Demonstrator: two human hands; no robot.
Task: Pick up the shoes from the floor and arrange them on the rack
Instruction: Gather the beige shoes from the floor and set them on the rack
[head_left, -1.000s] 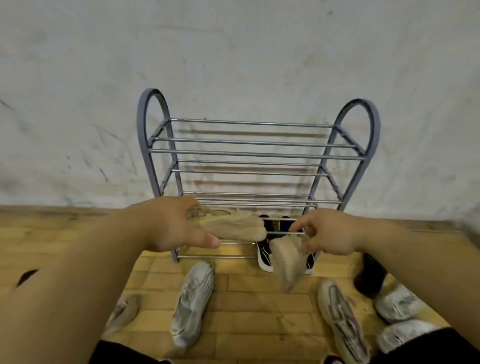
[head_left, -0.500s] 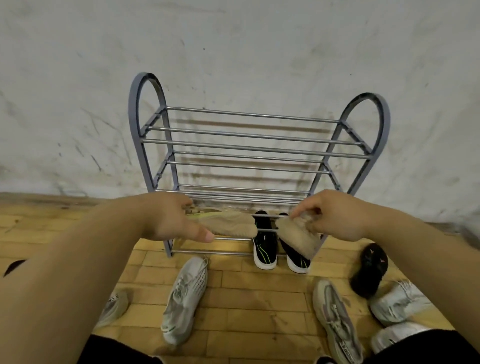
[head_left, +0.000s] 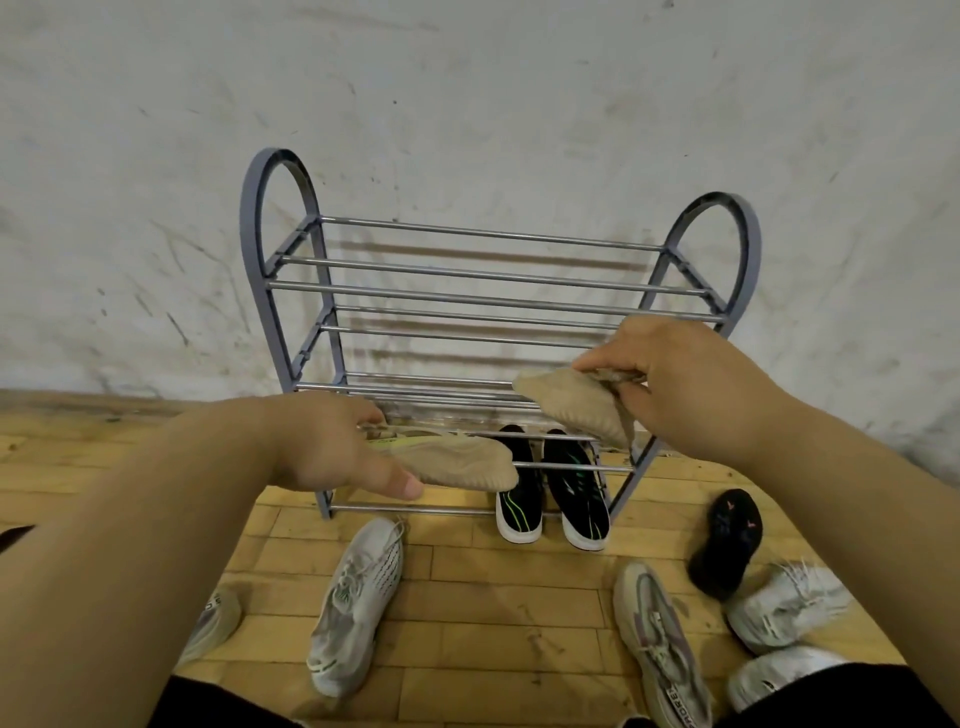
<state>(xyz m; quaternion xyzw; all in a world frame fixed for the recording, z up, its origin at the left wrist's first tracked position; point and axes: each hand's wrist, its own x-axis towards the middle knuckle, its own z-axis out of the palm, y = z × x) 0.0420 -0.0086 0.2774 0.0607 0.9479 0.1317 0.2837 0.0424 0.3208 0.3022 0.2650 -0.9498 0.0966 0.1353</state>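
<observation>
A grey metal shoe rack (head_left: 275, 312) with three tiers of bars stands against the wall. My left hand (head_left: 327, 441) grips a beige knit shoe (head_left: 457, 460) by its heel, toe pointing right, in front of the lower tier. My right hand (head_left: 670, 379) pinches the collar of the second beige shoe (head_left: 576, 405), held level with the middle tier on the right. A pair of black sneakers (head_left: 550, 488) rests on the bottom tier, toes toward me.
On the wooden floor lie a white sneaker (head_left: 358, 603), a grey-lilac sneaker (head_left: 660, 644), a black shoe (head_left: 727, 540), two whitish sneakers (head_left: 784, 608) at the right and another shoe (head_left: 213, 623) partly behind my left arm. A scuffed white wall backs the rack.
My right hand has lifted its beige shoe up from the bottom tier to the middle tier's height. My left hand and its shoe stay about where they were.
</observation>
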